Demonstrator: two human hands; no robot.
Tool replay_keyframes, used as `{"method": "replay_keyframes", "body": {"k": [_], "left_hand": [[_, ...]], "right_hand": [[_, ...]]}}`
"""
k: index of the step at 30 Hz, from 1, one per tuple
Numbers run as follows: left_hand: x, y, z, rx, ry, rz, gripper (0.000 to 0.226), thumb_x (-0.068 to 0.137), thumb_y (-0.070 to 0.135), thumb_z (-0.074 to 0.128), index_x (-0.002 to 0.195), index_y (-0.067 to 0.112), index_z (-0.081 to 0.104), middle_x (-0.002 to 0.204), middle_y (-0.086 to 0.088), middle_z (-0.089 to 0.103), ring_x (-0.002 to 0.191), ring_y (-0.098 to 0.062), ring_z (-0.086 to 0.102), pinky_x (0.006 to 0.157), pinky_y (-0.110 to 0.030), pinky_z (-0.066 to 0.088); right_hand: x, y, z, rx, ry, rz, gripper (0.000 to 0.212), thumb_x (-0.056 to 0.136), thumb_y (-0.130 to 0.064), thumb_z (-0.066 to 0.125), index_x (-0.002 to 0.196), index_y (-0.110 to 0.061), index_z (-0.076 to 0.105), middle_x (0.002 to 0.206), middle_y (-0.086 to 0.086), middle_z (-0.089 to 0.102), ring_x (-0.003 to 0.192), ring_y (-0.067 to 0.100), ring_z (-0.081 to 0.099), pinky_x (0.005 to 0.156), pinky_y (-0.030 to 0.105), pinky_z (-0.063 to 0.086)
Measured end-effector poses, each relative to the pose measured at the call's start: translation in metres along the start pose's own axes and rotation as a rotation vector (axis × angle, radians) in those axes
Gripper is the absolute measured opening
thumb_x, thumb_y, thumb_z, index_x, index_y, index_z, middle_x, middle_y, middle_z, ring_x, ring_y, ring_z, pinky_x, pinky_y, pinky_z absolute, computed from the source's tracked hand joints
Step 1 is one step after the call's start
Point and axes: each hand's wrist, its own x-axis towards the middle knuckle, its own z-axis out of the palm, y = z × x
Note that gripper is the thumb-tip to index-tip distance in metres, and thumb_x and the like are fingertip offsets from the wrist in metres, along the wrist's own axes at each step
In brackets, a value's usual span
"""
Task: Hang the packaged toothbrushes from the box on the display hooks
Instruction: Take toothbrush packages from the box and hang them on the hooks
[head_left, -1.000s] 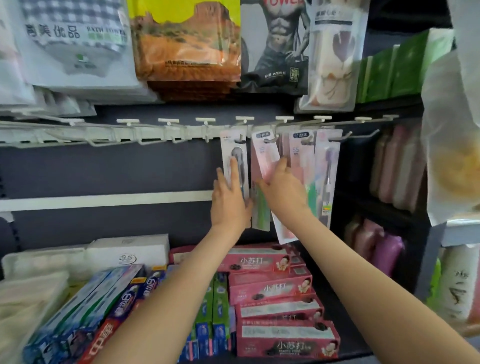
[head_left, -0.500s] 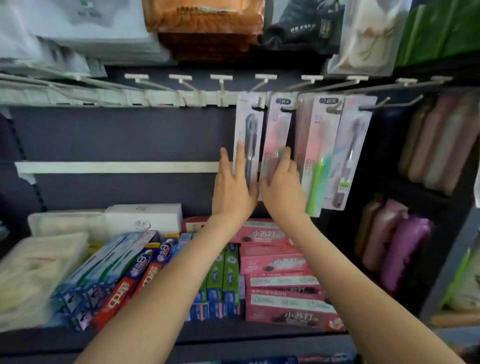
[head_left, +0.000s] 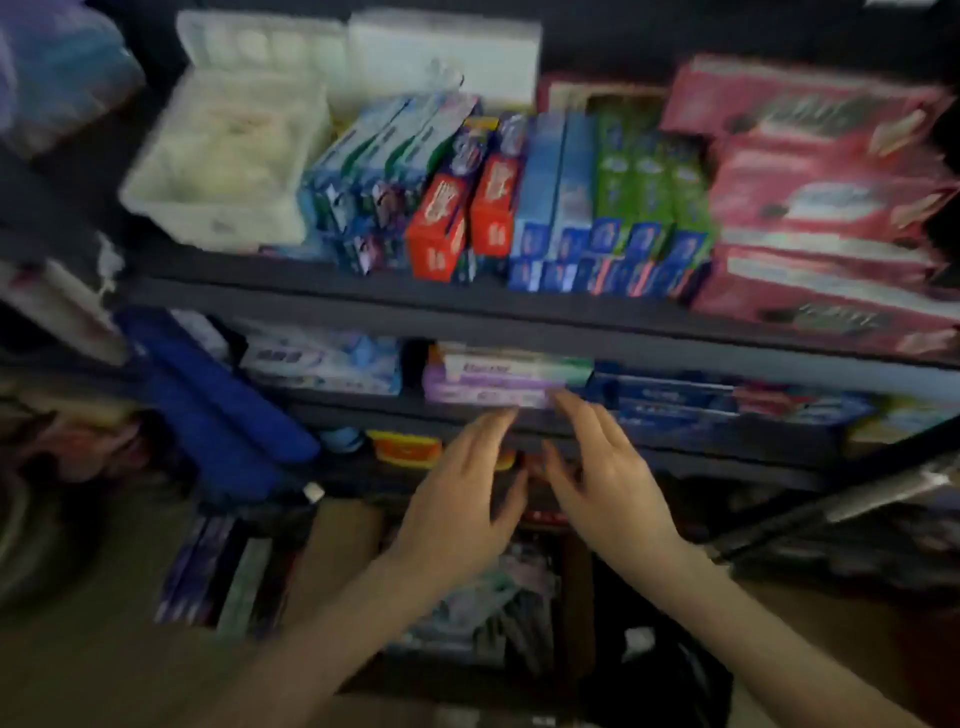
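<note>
Brown cardboard box (head_left: 343, 545) down on the floor, right in front of the shelves, flaps open, easy to reach into. Inside, a blurry heap of toothbrush packs (head_left: 467, 608), lying flat on each other; cannot tell how many. Left hand (head_left: 457, 514) and right hand (head_left: 608, 499) side by side just above the box, near each other but not touching. Both loose and empty, fingers straight and a bit spread, holding nothing. Palms down, to face the packs below. Probably getting ready to dip in for the next pack.

Above the hands, a dark shelf (head_left: 467, 306) full of toothpaste boxes (head_left: 441, 223), lined up to the front edge, easy to read from there. Pink boxes (head_left: 831, 208) stacked at the right end, a white tub (head_left: 223, 166) at the left end. On the lower shelf, a purple box (head_left: 488, 384) just past the fingertips, not touched.

No hooks to see here. Next job, at a guess: pinch one pack near its top, handy for the hook. Everything smeared, so small bits hard to make out.
</note>
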Motion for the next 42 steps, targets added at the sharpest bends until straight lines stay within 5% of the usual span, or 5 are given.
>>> {"method": "replay_keyframes", "body": {"k": [5, 12, 25, 37, 42], "left_hand": [[-0.127, -0.117, 0.043, 0.106, -0.470, -0.510, 0.055, 0.100, 0.039, 0.041, 0.151, 0.032, 0.020, 0.142, 0.004, 0.045, 0.102, -0.013, 0.059, 0.080, -0.023, 0.046], [-0.220, -0.230, 0.168, 0.245, -0.757, -0.672, 0.054, 0.101, 0.032, 0.040, 0.150, 0.022, 0.021, 0.150, 0.001, 0.033, 0.131, -0.014, 0.041, 0.102, -0.022, 0.036], [-0.267, -0.318, 0.308, 0.194, -0.703, -0.738, 0.067, 0.095, 0.029, 0.056, 0.149, 0.018, 0.018, 0.150, -0.003, 0.030, 0.133, -0.015, 0.040, 0.102, -0.027, 0.045], [-0.226, -0.322, 0.312, 0.233, -0.782, -0.552, 0.058, 0.098, 0.026, 0.049, 0.149, 0.018, 0.022, 0.149, -0.003, 0.032, 0.133, -0.016, 0.037, 0.106, -0.030, 0.039], [-0.217, -0.323, 0.323, 0.330, -0.825, -0.424, 0.053, 0.097, 0.018, 0.050, 0.145, 0.015, 0.028, 0.144, -0.005, 0.037, 0.129, -0.019, 0.040, 0.104, -0.030, 0.037]], "right_hand": [[-0.079, 0.053, 0.151, 0.008, -0.467, 0.258, 0.051, 0.096, -0.021, 0.056, 0.143, -0.018, 0.037, 0.130, 0.002, 0.051, 0.115, 0.022, 0.056, 0.085, 0.026, 0.047], [-0.174, 0.166, 0.319, -0.092, -0.863, 0.503, 0.055, 0.102, -0.022, 0.040, 0.152, -0.022, 0.018, 0.151, -0.001, 0.032, 0.139, 0.017, 0.032, 0.106, 0.026, 0.033], [-0.164, 0.323, 0.472, -0.231, -0.502, 0.721, 0.058, 0.087, -0.005, 0.058, 0.139, -0.001, 0.033, 0.131, 0.027, 0.048, 0.119, 0.043, 0.047, 0.098, 0.048, 0.041], [-0.194, 0.322, 0.466, -0.409, -0.797, 0.572, 0.071, 0.088, -0.035, 0.063, 0.144, -0.014, 0.025, 0.144, 0.015, 0.038, 0.134, 0.031, 0.032, 0.111, 0.042, 0.024], [-0.197, 0.313, 0.476, -0.222, -0.852, 0.722, 0.061, 0.080, -0.031, 0.072, 0.129, -0.013, 0.041, 0.132, 0.013, 0.048, 0.124, 0.030, 0.042, 0.101, 0.044, 0.040]]}}
